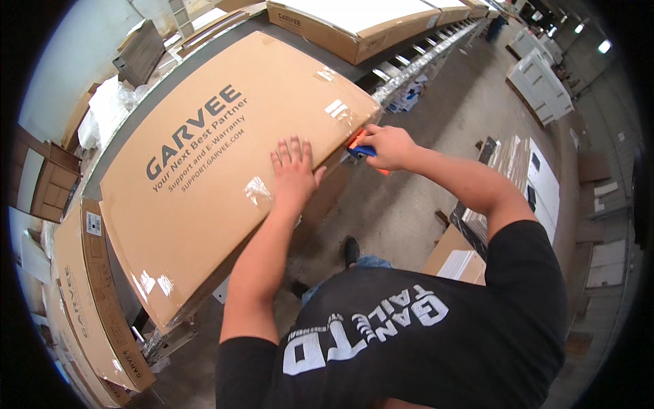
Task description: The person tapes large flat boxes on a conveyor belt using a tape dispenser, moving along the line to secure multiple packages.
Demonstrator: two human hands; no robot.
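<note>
A large flat cardboard box [211, 218] with dark print lies on the conveyor in front of me. My left hand [293, 167] rests flat on its top, fingers spread, near the edge closest to me. At the box's right near corner, my right hand [390, 146] is closed around an orange and blue tape gun [364, 149]. The tape gun is against the side edge of the box, and my fingers cover part of it. Clear tape patches [257, 191] shine on the top at several spots along the edges.
Another long carton [354, 48] with a white top lies farther along the roller conveyor [409, 61]. Cartons [88, 293] stand at the lower left. Stacked panels [504, 170] sit on the right, and white cabinet pieces [541, 85] stand beyond on the floor.
</note>
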